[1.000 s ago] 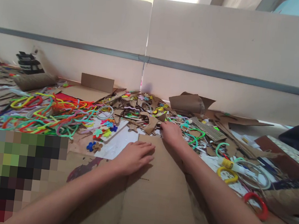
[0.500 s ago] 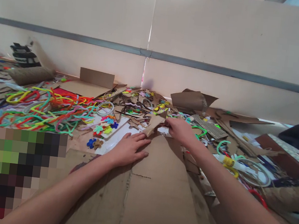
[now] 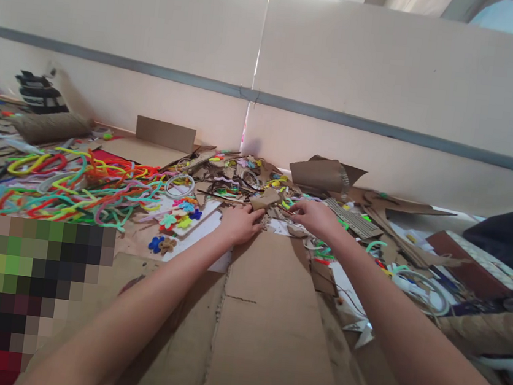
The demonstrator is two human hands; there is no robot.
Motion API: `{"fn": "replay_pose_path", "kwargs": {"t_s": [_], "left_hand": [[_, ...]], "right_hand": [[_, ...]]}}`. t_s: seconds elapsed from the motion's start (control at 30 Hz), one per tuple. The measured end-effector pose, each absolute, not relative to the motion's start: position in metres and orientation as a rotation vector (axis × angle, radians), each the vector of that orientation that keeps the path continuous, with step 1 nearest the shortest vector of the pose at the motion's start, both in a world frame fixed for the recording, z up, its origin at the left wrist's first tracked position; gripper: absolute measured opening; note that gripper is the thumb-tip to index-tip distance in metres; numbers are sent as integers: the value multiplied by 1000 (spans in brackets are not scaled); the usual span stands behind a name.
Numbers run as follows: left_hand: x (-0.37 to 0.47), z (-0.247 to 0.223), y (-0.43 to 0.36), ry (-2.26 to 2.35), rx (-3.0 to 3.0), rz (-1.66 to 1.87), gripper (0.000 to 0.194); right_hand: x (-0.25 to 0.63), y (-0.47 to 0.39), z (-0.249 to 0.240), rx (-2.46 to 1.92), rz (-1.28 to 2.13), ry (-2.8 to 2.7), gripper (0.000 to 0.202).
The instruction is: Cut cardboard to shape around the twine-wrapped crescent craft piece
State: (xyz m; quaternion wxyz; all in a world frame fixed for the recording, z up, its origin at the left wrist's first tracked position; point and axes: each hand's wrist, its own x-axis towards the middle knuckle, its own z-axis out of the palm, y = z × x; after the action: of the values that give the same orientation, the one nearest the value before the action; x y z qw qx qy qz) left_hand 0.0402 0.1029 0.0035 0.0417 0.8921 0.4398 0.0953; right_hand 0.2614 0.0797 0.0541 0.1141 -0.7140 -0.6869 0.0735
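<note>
A large brown cardboard sheet lies lengthwise in front of me, its far end beneath my reach. My left hand is just past that end, fingers stretched out against a small torn cardboard piece. To the right, the fingers of my right hand are drawn together over the scrap pile; a thin dark strip reaches their tips, but whether they hold it is unclear. Around both hands lie cardboard scraps, white paper and felt flowers.
Tangled colourful pipe cleaners spread on the left. Twine rolls lie at back left and on the right. A curled cardboard piece leans near the white partition. Wire coils lie at right.
My left hand has moved forward, off the large sheet and onto the pile. The small cardboard piece now lies lower among the scraps. My right hand has shifted slightly right, away from it.
</note>
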Motion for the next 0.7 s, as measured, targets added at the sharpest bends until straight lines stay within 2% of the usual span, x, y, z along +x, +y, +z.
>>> {"fn": "replay_pose_path", "kwargs": {"t_s": [0.27, 0.43, 0.7], "left_hand": [[25, 8, 89, 1315, 2721, 374, 45], [-7, 9, 65, 1080, 2700, 321, 49], [-31, -15, 63, 1008, 2679, 139, 73]], "right_hand": [[280, 46, 46, -1681, 792, -1434, 33], [275, 7, 32, -1470, 935, -1159, 45], [249, 1, -2, -1255, 982, -990, 27]]}}
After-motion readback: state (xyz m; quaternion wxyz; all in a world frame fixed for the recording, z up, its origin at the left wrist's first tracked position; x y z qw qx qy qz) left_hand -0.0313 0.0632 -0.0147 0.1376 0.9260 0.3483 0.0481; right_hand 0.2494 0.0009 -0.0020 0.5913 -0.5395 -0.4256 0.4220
